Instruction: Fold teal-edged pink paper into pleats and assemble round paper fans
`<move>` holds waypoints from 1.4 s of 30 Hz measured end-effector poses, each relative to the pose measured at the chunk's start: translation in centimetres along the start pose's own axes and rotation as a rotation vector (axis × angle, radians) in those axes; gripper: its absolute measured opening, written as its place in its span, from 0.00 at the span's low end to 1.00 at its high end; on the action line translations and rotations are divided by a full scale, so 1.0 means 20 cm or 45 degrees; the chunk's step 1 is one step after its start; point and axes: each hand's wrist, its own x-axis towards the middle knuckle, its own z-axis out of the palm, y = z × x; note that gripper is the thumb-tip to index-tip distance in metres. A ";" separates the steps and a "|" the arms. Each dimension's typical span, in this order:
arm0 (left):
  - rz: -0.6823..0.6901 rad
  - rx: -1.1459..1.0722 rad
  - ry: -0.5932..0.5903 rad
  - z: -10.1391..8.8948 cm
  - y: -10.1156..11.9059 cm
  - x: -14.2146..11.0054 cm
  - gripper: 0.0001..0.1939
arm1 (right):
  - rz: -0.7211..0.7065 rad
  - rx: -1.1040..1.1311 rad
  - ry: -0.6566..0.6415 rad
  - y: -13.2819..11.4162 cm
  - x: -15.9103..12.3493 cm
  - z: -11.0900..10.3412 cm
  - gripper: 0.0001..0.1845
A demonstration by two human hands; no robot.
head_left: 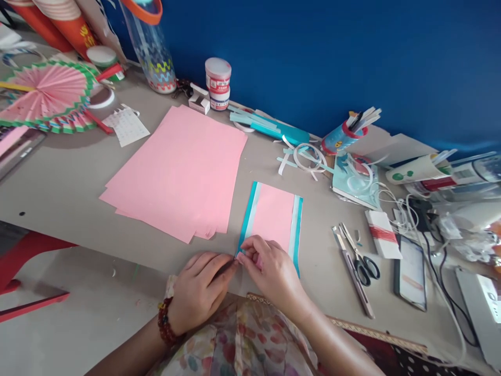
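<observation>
A small pink paper sheet [273, 209] lies on the table close to me, with white and teal strips along its left and right sides. My left hand [203, 284] has its fingers closed, and the tips pinch at the sheet's near left corner. Against the same corner, my right hand [274, 271] closes thumb and fingers in a pinch, covering the sheet's lower part. The fingertips of both hands nearly meet, and they hide exactly how the corner is held. Left of the sheet is a stack of larger pink papers [183, 167].
To the right lie a utility knife [358, 287], scissors [362, 261], a phone [412, 274] and cables. Toward the blue wall are tape strips [309, 156], a pen cup [344, 137], stacked tubs [218, 83] and a clear bottle [152, 52]. A paper fan [47, 91] sits far left.
</observation>
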 end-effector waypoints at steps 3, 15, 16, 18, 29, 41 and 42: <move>-0.008 -0.028 0.012 0.00 0.00 0.00 0.19 | -0.018 0.006 0.028 0.00 -0.01 0.01 0.05; 0.012 -0.008 0.027 0.01 0.00 0.00 0.19 | -0.042 -0.019 0.032 0.00 0.00 0.00 0.04; 0.009 -0.004 0.030 0.01 0.00 0.00 0.19 | -0.042 -0.024 0.032 0.00 0.00 0.00 0.04; 0.002 0.003 0.037 0.00 0.00 0.00 0.19 | -0.041 -0.036 0.031 0.00 0.00 0.00 0.04; -0.002 0.135 -0.009 -0.02 0.06 0.09 0.13 | -0.105 -0.048 0.050 0.03 0.01 -0.01 0.06; -0.057 0.297 -0.257 0.09 0.08 0.43 0.27 | -0.092 0.030 0.040 0.25 0.27 -0.24 0.02; -0.057 0.289 -0.253 0.09 0.08 0.45 0.27 | -0.098 0.037 0.043 0.26 0.28 -0.26 0.02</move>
